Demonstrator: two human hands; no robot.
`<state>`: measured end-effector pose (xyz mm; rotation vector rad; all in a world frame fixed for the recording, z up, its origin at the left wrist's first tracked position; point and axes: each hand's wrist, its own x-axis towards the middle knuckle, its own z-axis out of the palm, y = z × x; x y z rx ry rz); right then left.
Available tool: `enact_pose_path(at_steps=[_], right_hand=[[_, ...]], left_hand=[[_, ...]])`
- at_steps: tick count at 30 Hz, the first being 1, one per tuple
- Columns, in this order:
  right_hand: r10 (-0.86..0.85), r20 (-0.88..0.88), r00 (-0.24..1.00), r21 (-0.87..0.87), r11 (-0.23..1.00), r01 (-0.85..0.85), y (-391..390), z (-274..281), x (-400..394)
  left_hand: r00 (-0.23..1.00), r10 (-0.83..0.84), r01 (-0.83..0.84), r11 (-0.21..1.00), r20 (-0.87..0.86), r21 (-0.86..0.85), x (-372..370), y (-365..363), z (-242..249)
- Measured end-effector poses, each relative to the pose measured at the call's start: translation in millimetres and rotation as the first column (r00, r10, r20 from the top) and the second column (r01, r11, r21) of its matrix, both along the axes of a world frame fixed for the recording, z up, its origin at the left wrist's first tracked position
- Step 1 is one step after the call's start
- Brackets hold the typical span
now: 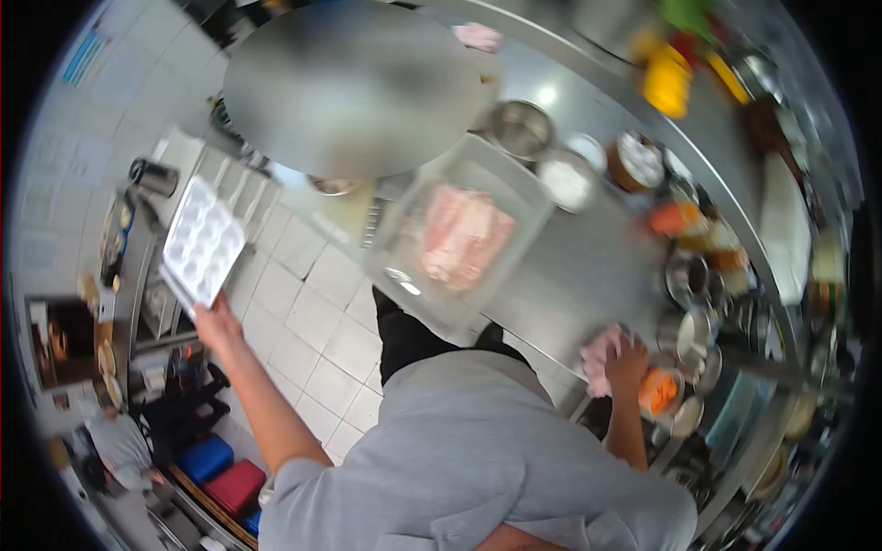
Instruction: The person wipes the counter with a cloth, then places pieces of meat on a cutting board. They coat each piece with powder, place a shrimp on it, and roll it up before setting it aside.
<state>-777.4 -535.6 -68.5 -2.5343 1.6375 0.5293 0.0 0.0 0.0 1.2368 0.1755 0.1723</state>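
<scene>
In a busy tiled kitchen, I hold a white compartmented tray (202, 243) out to my left, away from the steel counter (588, 266), my left hand (213, 321) gripping its lower corner between thumb and fingers. The tray tilts with its moulded cells facing up toward me; the cells look empty, though the blur makes that hard to confirm. My left arm is stretched nearly straight, out over the floor tiles (312, 331).

My right hand (629, 354) lies palm-down on a pink cloth (599, 358) at the counter's near edge, fingers spread over it; whether it presses or grips the cloth I cannot tell. The elbow is bent and tucked close to my side.

Holding a light tray by one corner, I judge it best to keep the wrist firm and the tray level so it does not flex or slip, and to keep the right hand planted for balance.

A clear tub of raw pink meat (464, 234) sits on the counter ahead, with steel bowls (521, 129) and condiment containers (684, 220) beyond it.
</scene>
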Motion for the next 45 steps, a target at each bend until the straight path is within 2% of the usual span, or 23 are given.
enact_pose_path(at_steps=[2, 3, 10, 13, 15, 19, 22, 23, 24, 25, 26, 27, 28, 30, 31, 32, 34, 35, 36, 38, 39, 43, 45], right_hand=[[-0.084, 0.397, 0.914, -0.124, 0.982, 0.144, 33.1, -64.7, -46.8], [-0.063, 0.315, 0.947, -0.162, 0.979, 0.12, 63.1, -44.2, 7.1], [-0.052, 0.448, 0.892, -0.221, 0.961, 0.167, -26.3, -85.3, 249.1], [-0.057, 0.476, 0.877, -0.18, 0.971, 0.161, -18.3, -74.5, 303.7], [0.219, 0.469, 0.856, -0.232, 0.965, -0.12, 9.1, -80.2, 287.3], [0.078, 0.501, 0.862, -0.102, 0.994, -0.031, 68.9, -64.8, 272.4], [0.015, 0.426, 0.905, -0.121, 0.992, 0.041, 70.4, -74.1, 266.0], [-0.024, 0.422, 0.906, -0.128, 0.988, 0.086, 72.3, -73.4, 264.7], [0.234, 0.434, 0.87, -0.289, 0.951, -0.111, 66.5, -69.8, 271.0], [0.219, 0.527, 0.821, -0.222, 0.968, -0.116, 66.6, -51.1, 289.1], [0.282, 0.451, 0.846, -0.306, 0.94, -0.151, 58.4, -57.4, 290.1], [0.301, 0.454, 0.838, -0.342, 0.928, -0.148, 52.8, -63.1, 288.1], [0.303, 0.417, 0.857, -0.411, 0.904, -0.12, 48.5, -59.7, 288.1], [0.013, 0.394, 0.919, -0.421, 0.891, 0.168, 26.6, -117.6, 253.5], [-0.139, 0.358, 0.923, -0.376, 0.883, 0.279, 18.3, -102.3, 267.5], [-0.288, 0.362, 0.887, -0.262, 0.882, 0.393, 5.4, -83.8, 281.4], [-0.365, 0.327, 0.872, -0.204, 0.873, 0.442, -10.1, -74.1, 306.0], [-0.362, 0.353, 0.863, -0.201, 0.871, 0.448, -26.7, -68.8, 313.3], [-0.362, 0.38, 0.851, -0.191, 0.87, 0.455, -38.6, -67.2, 316.9], [-0.322, 0.441, 0.838, -0.221, 0.866, 0.449, -54.5, -69.6, 335.6], [-0.269, 0.483, 0.833, -0.262, 0.863, 0.431, -44.0, -73.4, 332.4], [0.14, 0.574, 0.806, -0.399, 0.908, 0.126, 59.4, -46.8, 315.2], [0.197, 0.414, 0.889, -0.257, 0.962, -0.094, 109.9, 14.0, 264.4]], left_hand=[[0.977, 0.21, -0.21, 0.977, -0.025, -0.021, 13.8, -17.6, 9.0], [0.983, 0.175, -0.179, 0.981, -0.048, -0.077, 107.1, -1.1, -60.5], [0.992, 0.119, -0.122, 0.989, -0.042, -0.079, 372.3, -81.8, -93.5], [0.986, 0.127, -0.138, 0.984, -0.105, -0.111, 419.6, -130.4, -141.6], [0.981, 0.126, -0.147, 0.979, -0.146, -0.144, 434.4, -153.4, -157.3], [0.927, 0.25, -0.225, 0.967, -0.281, 0.12, 440.3, -213.4, -172.2], [0.929, 0.171, -0.117, 0.977, -0.327, 0.178, 435.1, -228.7, -225.7], [0.914, -0.113, 0.199, 0.962, -0.388, 0.187, 430.9, -224.3, -256.0], [0.792, -0.409, 0.527, 0.833, -0.453, 0.168, 427.5, -224.0, -277.0], [0.522, -0.547, 0.849, 0.406, -0.654, 0.337, 430.8, -201.7, -286.3], [0.381, -0.77, 0.922, 0.359, -0.512, 0.145, 413.9, -181.8, -290.5], [0.314, -0.686, 0.941, 0.316, -0.656, 0.121, 412.7, -168.8, -287.7], [0.445, -0.615, 0.888, 0.395, -0.651, 0.234, 393.0, -165.0, -285.2], [0.466, -0.657, 0.867, 0.205, -0.593, 0.454, 385.2, -128.6, -296.4], [0.355, -0.624, 0.933, 0.19, -0.696, 0.306, 383.2, -108.5, -298.1], [0.509, -0.516, 0.854, 0.403, -0.689, 0.329, 344.2, -91.9, -295.7], [0.128, -0.706, 0.97, -0.058, -0.696, 0.238, 287.1, -30.9, -252.8], [0.023, -0.336, 0.992, 0.123, -0.942, -0.019, 264.0, -7.2, -262.2], [0.049, -0.154, 0.988, -0.134, -0.987, 0.07, 228.3, 17.0, -269.8], [-0.218, 0.022, 0.868, -0.451, -0.976, -0.205, 166.2, 47.9, -262.9], [-0.416, -0.236, 0.606, -0.792, -0.878, -0.075, 140.1, 58.3, -236.9], [-0.472, -0.532, 0.789, -0.61, -0.703, -0.068, 73.4, 72.2, -238.1], [-0.303, -0.545, 0.51, -0.785, -0.781, 0.35, 57.0, 31.6, -234.3]])
